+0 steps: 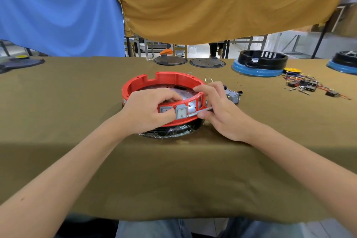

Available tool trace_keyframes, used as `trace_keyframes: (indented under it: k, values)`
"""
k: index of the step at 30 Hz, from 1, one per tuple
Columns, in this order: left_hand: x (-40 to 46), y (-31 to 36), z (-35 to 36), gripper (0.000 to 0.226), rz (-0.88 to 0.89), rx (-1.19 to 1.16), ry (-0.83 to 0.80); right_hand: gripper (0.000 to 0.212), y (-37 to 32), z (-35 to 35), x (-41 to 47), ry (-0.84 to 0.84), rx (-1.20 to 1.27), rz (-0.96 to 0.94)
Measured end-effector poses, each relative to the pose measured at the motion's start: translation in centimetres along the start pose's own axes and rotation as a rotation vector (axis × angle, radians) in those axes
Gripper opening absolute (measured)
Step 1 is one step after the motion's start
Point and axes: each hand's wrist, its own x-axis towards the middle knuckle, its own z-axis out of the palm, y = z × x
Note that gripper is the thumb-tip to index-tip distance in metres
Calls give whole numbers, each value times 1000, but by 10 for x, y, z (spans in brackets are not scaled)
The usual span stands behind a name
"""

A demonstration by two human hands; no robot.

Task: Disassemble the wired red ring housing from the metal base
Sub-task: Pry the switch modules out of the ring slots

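Observation:
The red ring housing (164, 79) sits on a perforated metal base (185, 92) over a black bottom part (173, 131) in the middle of the table. Two grey rocker switches (181, 113) sit in its front wall. My left hand (148, 110) grips that front wall, fingers curled over the rim, thumb pressing beside the switches. My right hand (216, 108) holds a thin metal tool (201, 111), its tip against the right edge of the right switch, while its forefinger rests on the ring's rim.
A loose grey switch (231, 95) lies just right of the ring. Further right are a pile of wired switches (311, 85) and two black-and-blue housings (260, 63). Two dark round plates (207, 63) lie at the back. The table edge runs close to me.

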Motion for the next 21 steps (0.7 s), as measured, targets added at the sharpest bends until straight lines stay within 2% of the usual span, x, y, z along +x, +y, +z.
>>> trace_keyframes:
  k: [2, 4, 8, 15, 18, 21]
  values:
    - [0, -1, 0, 58, -3, 2, -7, 54, -1, 1, 2, -30, -93, -29]
    - [0, -2, -1, 56, -11, 3, -13, 48, -2, -3, 9, -87, -146, -64]
    - [1, -2, 1, 39, -43, -30, -17, 35, 0, -16, 23, -181, -106, -93]
    - [4, -2, -2, 35, -94, -49, -73, 37, 2, -25, 33, -242, -108, -61]
    - [4, -1, -5, 39, -112, -36, -135, 40, 0, -19, 21, -156, -122, -45]
    - [7, 4, -13, 38, -169, -117, -225, 40, -3, -10, -2, 56, -229, -35]
